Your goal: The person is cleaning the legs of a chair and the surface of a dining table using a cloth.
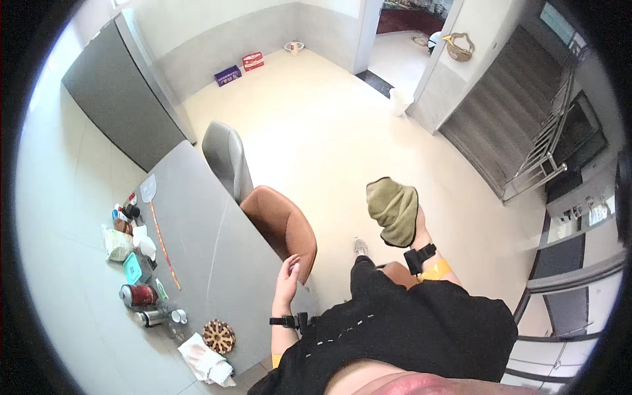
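Note:
My right hand (421,228) is closed on an olive-green cloth (395,209) with a dark edge. The cloth hangs bunched out in front of me above the pale floor, and it hides most of the fingers. Empty and with its fingers apart, my left hand (287,276) is close to a brown chair (283,224) at the edge of a grey table (217,257). I cannot tell whether it touches the chair back.
A grey chair (225,155) stands beyond the brown one. On the table are a fly swatter (158,230), a red jar (138,295), a round patterned trivet (218,336) and white tissues (204,359). A white bin (399,102) is by the doorway; stairs (503,105) rise at right.

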A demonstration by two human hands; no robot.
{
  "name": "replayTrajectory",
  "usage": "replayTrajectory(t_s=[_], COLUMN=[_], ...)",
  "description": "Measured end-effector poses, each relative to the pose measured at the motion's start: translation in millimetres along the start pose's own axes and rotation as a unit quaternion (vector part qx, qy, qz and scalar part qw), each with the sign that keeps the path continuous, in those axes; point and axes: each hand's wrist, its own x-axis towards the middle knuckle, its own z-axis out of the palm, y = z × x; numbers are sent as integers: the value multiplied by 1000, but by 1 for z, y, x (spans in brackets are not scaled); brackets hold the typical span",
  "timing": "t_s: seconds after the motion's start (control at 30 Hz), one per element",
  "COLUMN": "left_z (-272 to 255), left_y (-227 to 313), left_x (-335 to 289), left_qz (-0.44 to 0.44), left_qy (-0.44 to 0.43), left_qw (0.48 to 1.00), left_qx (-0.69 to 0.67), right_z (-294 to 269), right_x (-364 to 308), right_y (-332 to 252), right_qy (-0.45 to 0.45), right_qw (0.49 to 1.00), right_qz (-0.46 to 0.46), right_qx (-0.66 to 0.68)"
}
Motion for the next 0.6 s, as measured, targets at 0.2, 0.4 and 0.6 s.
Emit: replayTrajectory(t_s=[0.2, 0.4, 0.6], left_z=[51, 79, 35], left_y=[-42, 36, 40], left_x=[90, 161, 265], left_qz=[-52, -99, -124], left_qy=[204, 252, 293], left_qw=[949, 911, 876], left_qx=[233, 310, 362], right_z=[-59, -22, 35], right_x=[124, 237, 349], right_y=[-59, -127, -125], right_qy=[-62, -65, -92], right_qw=[992, 993, 988], right_qz=[44, 90, 96], right_qx=[98, 49, 84])
